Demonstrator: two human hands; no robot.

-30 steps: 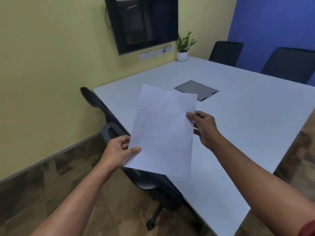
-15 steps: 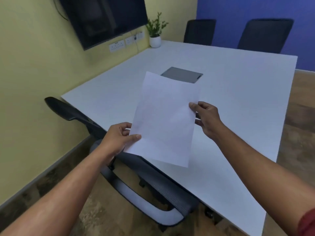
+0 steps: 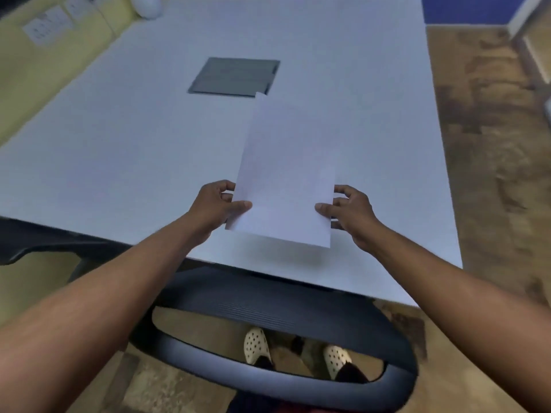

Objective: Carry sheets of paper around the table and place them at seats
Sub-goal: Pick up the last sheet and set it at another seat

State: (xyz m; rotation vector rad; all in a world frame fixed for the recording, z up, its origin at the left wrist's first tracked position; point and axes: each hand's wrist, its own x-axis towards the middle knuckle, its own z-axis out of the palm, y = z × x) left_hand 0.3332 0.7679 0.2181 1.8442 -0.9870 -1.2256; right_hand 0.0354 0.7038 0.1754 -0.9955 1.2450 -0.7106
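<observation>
A white sheet of paper hangs low over the white table, near its front edge, and casts a shadow below its near end. My left hand pinches the sheet's near left corner with thumb on top. My right hand pinches the near right edge the same way. The sheet's far end points toward the table's middle. Whether any part of the paper touches the tabletop cannot be told.
A grey cable hatch is set into the table's middle. A black office chair stands tucked at the front edge between me and the table. A white pot and wall sockets sit at the far left.
I have stepped behind the chair and now look steeply down. Both hands have lowered the sheet out over the table, and my right hand has slid to the near right edge.
</observation>
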